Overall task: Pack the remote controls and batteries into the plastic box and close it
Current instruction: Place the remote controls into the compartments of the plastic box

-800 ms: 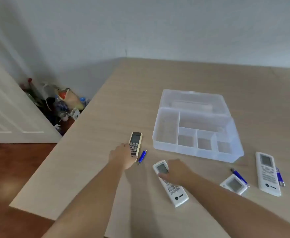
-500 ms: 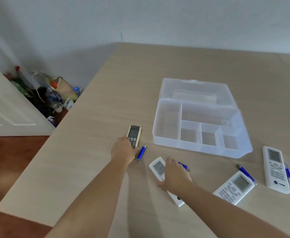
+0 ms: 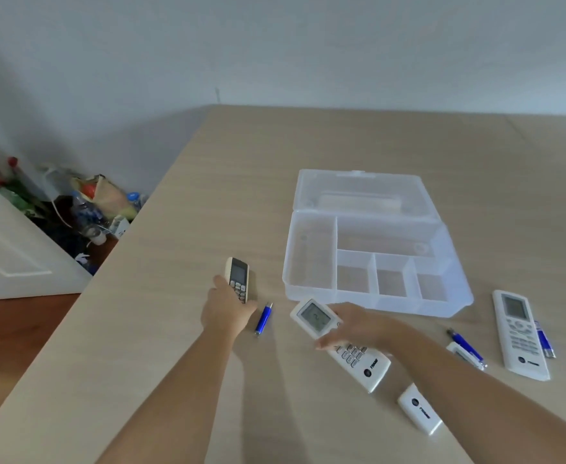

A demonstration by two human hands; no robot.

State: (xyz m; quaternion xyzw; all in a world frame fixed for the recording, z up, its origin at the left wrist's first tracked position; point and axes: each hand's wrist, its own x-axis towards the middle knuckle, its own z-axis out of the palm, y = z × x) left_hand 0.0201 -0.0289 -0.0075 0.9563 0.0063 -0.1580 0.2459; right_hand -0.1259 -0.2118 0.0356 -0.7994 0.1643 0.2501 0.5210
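The clear plastic box (image 3: 311,289) lies open on the table, its compartments empty and its lid (image 3: 362,192) flat behind it. My left hand (image 3: 228,311) grips a small beige remote (image 3: 238,277) left of the box. My right hand (image 3: 358,329) holds a white remote (image 3: 315,318) just in front of the box, screen end raised. A second white remote (image 3: 419,410) is partly hidden under my right forearm. A third white remote (image 3: 519,333) lies at the right. Blue batteries lie beside my left hand (image 3: 263,319), near my right arm (image 3: 466,343) and by the third remote (image 3: 544,339).
The table's left edge (image 3: 114,262) runs diagonally, with wooden floor below. Bottles and bags (image 3: 84,209) are piled on the floor in the corner beside a white door (image 3: 13,256). A grey wall stands behind the table.
Both hands have closed on their remotes. The small beige remote has tilted up off the table, and the white remote's screen end has risen and shifted toward the box.
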